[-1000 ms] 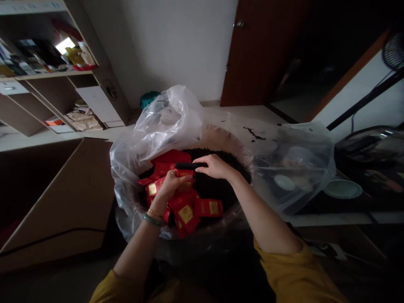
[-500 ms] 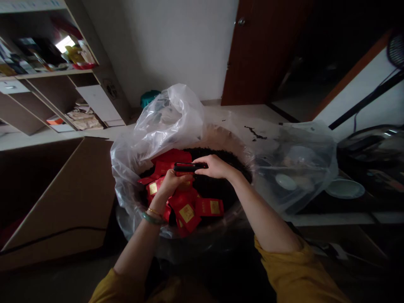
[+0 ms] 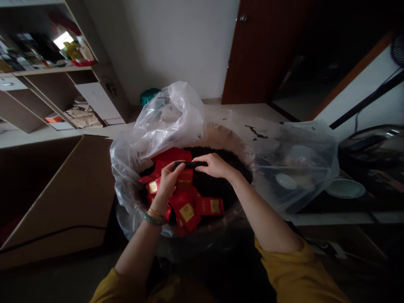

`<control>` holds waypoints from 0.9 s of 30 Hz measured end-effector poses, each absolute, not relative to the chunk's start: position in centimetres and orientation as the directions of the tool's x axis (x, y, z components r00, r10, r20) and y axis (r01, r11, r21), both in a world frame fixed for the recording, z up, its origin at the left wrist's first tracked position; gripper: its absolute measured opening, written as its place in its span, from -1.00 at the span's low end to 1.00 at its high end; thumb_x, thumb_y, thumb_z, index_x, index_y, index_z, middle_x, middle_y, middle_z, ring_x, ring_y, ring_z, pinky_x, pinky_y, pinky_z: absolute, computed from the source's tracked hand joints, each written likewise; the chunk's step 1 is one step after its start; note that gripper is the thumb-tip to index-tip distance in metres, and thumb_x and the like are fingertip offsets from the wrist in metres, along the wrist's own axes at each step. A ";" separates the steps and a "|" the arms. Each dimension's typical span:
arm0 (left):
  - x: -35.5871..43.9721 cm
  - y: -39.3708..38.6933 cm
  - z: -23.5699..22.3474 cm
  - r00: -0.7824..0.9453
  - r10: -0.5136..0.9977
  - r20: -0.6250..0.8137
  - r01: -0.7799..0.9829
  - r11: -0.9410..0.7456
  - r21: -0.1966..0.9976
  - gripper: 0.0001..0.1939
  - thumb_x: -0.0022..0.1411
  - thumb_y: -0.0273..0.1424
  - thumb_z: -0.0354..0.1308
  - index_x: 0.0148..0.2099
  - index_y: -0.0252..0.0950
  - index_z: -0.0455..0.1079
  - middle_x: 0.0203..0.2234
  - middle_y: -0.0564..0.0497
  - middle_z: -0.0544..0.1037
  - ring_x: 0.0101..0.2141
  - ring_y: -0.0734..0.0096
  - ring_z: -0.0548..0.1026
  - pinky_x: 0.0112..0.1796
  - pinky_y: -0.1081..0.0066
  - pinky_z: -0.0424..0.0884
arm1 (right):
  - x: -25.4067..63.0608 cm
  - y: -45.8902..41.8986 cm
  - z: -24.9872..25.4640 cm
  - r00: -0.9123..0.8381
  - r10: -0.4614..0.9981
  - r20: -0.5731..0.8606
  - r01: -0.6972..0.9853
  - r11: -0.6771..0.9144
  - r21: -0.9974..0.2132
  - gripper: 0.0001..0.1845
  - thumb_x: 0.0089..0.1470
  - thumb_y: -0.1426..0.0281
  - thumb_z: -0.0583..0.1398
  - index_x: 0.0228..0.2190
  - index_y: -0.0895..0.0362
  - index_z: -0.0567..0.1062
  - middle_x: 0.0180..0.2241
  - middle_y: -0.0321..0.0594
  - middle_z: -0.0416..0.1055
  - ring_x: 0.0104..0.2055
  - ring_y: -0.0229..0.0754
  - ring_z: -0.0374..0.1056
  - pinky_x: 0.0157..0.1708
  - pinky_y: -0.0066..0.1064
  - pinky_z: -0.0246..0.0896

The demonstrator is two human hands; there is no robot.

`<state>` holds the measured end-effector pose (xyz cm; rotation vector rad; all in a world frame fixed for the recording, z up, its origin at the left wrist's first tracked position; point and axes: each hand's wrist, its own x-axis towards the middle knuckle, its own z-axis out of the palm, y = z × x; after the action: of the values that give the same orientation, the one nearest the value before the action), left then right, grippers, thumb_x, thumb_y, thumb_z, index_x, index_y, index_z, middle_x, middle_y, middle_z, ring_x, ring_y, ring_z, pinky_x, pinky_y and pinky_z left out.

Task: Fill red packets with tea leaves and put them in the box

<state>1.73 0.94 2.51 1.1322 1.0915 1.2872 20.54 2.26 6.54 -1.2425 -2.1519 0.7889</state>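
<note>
Item: slim black plastic-looking bar (image 3: pixel 191 165), over flat, glossy red packets (image 3: pixel 187 212) | Fingers: our left hand (image 3: pixel 168 182) and right hand (image 3: pixel 217 166) pinch opposite ends | Handling: we judge it light, stiff; grip both ends.

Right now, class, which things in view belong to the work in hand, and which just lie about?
Apparently in use: black tool, held by left hand and right hand; red packets; dark contents; plastic liner.

Lying about: pale bowl; teal object; shelf papers.
</note>
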 end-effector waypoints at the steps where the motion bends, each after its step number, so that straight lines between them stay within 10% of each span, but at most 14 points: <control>1: 1.8 0.9 2.6 -0.002 0.999 0.034 -0.128 -0.034 0.991 -0.60 -0.10 -0.15 0.33 -0.26 -0.34 0.53 -0.35 -0.03 0.60 -0.30 0.32 0.52 -0.30 0.46 0.39 | 20.5 2.3 6.4 -0.442 0.884 0.155 0.575 0.412 -0.707 -0.70 -0.01 0.47 0.25 -0.17 0.04 0.57 -0.22 -0.26 0.57 -0.19 -0.15 0.46 -0.14 -0.38 0.25; 15: 2.2 1.2 2.1 0.030 0.999 0.043 -0.127 -0.038 0.991 -0.59 -0.05 -0.17 0.32 -0.20 -0.36 0.51 -0.34 -0.05 0.59 -0.33 0.36 0.49 -0.26 0.41 0.38 | 19.8 2.5 5.7 -0.414 0.885 0.213 0.662 0.453 -0.597 -0.76 0.06 0.37 0.24 -0.19 0.07 0.58 -0.23 -0.19 0.56 -0.20 -0.15 0.46 -0.19 -0.41 0.25; 20: 2.2 1.5 1.9 0.088 0.995 0.049 -0.103 -0.039 0.994 -0.34 -0.19 -0.30 0.41 0.03 -0.33 0.41 -0.26 -0.01 0.57 -0.32 0.38 0.48 -0.29 0.44 0.39 | 20.3 2.9 5.1 -0.342 0.923 0.177 0.649 0.368 -0.666 -0.73 0.04 0.36 0.25 -0.16 0.09 0.56 -0.17 -0.17 0.55 -0.12 -0.11 0.45 -0.10 -0.34 0.26; 27: 2.6 1.7 2.0 0.158 0.987 -0.017 -0.148 0.041 0.988 -0.48 -0.23 -0.31 0.42 -0.15 -0.36 0.46 -0.35 0.00 0.57 -0.40 0.41 0.47 -0.35 0.44 0.38 | 21.5 3.7 4.7 -0.309 0.935 0.176 0.581 0.332 -0.743 -0.54 -0.09 0.27 0.33 -0.10 0.12 0.52 -0.12 -0.13 0.52 -0.07 -0.06 0.42 -0.06 -0.28 0.27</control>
<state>2.62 1.71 2.01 1.1470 0.9980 1.1413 21.54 3.67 4.73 -1.3258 -2.0003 0.7609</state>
